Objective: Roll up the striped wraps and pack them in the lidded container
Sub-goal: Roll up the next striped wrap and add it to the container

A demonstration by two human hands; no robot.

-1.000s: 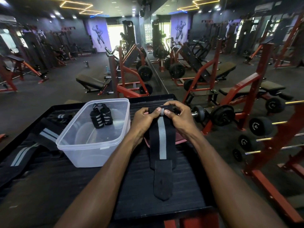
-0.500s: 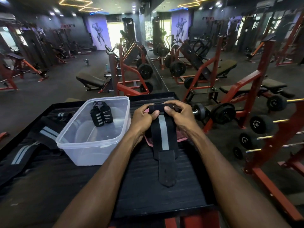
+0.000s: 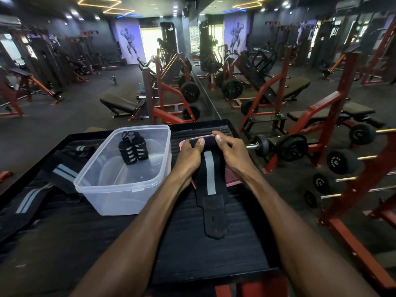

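Observation:
A black wrap with a grey stripe [image 3: 209, 179] lies lengthwise on the black ribbed platform [image 3: 192, 249]. Its far end is a tight roll pinched between my left hand [image 3: 191, 154] and my right hand [image 3: 228, 146]; its plain black tail points toward me. Left of my hands stands a clear plastic container [image 3: 102, 185], open, with two rolled striped wraps [image 3: 132, 150] standing at its far side. More unrolled striped wraps [image 3: 42, 183] lie spread at the platform's left. A pink lid [image 3: 232, 179] lies flat under the wrap I hold.
A red rack of dumbbells [image 3: 340, 161] stands close on the right. Benches and red weight machines [image 3: 171, 97] fill the dark gym floor beyond the platform's far edge, with a mirror wall behind them.
The roll at the wrap's far end has grown thicker, and the tail has slid away from me as both hands kept turning the roll.

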